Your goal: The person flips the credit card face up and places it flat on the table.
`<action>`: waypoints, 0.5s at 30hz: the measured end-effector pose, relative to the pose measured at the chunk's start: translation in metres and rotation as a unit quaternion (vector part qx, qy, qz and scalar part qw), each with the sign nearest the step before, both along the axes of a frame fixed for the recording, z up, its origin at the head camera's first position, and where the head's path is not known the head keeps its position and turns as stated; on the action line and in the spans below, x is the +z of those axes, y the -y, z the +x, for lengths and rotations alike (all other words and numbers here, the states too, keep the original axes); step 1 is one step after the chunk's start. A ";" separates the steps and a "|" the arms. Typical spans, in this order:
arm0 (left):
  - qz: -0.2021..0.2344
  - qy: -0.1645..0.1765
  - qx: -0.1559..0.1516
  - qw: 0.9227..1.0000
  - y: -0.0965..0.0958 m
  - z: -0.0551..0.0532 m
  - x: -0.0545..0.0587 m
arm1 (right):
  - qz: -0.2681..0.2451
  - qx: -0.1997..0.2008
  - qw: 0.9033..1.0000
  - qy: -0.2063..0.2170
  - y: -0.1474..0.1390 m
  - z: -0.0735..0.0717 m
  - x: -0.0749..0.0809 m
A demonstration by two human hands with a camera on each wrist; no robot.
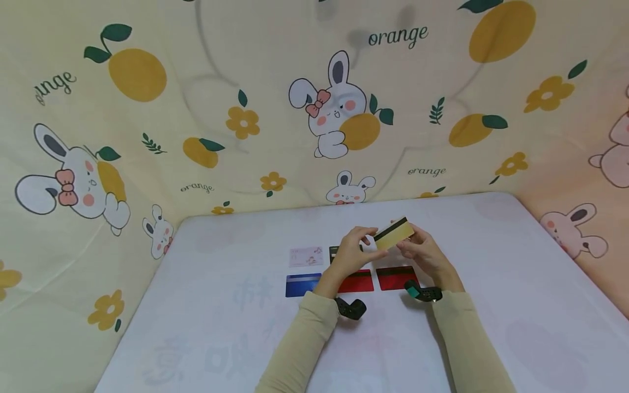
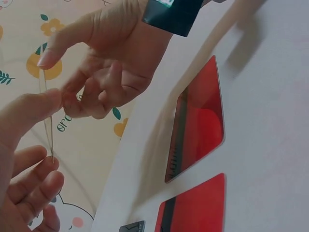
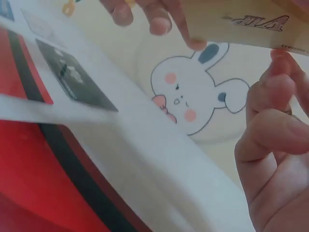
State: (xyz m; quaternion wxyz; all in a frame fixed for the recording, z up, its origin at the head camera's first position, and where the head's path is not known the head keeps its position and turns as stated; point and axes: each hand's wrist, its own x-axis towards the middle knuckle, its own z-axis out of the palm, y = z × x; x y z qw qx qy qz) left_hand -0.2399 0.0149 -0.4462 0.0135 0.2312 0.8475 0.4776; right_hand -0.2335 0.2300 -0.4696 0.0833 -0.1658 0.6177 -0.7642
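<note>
Both hands hold a gold card (image 1: 394, 236) with a black stripe, tilted above the table. My left hand (image 1: 350, 254) pinches its left end between thumb and fingers. At the other end, my right hand (image 1: 428, 253) grips it with thumb and fingertips. In the left wrist view the card (image 2: 47, 116) appears edge-on; the right wrist view shows raised VIP lettering on its face (image 3: 217, 24). Below the hands lie a red card (image 1: 397, 278) and a second red card (image 1: 358, 281), both black-striped. A dark card (image 3: 75, 75) is partly hidden by my left hand in the head view.
A pale pink card (image 1: 306, 256) and a blue card (image 1: 302, 285) lie left of the left hand on the white table (image 1: 221, 305). Each wrist wears a black device, the left one (image 1: 351, 309) just over the tabletop. A rabbit-and-orange printed cloth (image 1: 275, 71) hangs behind.
</note>
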 end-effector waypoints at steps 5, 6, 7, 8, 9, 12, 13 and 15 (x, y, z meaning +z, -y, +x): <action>-0.011 0.010 -0.004 1.000 -0.002 0.001 0.002 | -0.004 -0.004 1.000 0.007 0.001 0.002 0.003; -0.016 0.010 -0.005 1.000 -0.002 0.001 0.003 | -0.008 -0.004 1.000 0.008 0.001 0.002 0.004; -0.020 0.011 -0.006 1.000 -0.001 0.001 0.003 | -0.013 -0.004 1.000 0.009 0.001 0.002 0.005; -0.021 0.011 -0.006 1.000 -0.001 0.001 0.004 | -0.018 -0.004 1.000 0.009 0.002 0.002 0.005; -0.025 0.010 -0.006 1.000 -0.001 0.001 0.004 | -0.021 -0.004 1.000 0.010 0.002 0.001 0.006; -0.026 0.007 -0.008 1.000 0.001 0.001 0.005 | -0.033 -0.001 0.999 0.010 0.003 0.001 0.007; -0.023 0.006 -0.010 1.000 0.001 0.001 0.006 | -0.036 0.000 0.999 0.009 0.003 0.001 0.007; -0.019 0.004 -0.015 1.000 0.002 0.001 0.006 | -0.041 0.004 0.999 0.008 0.002 0.000 0.007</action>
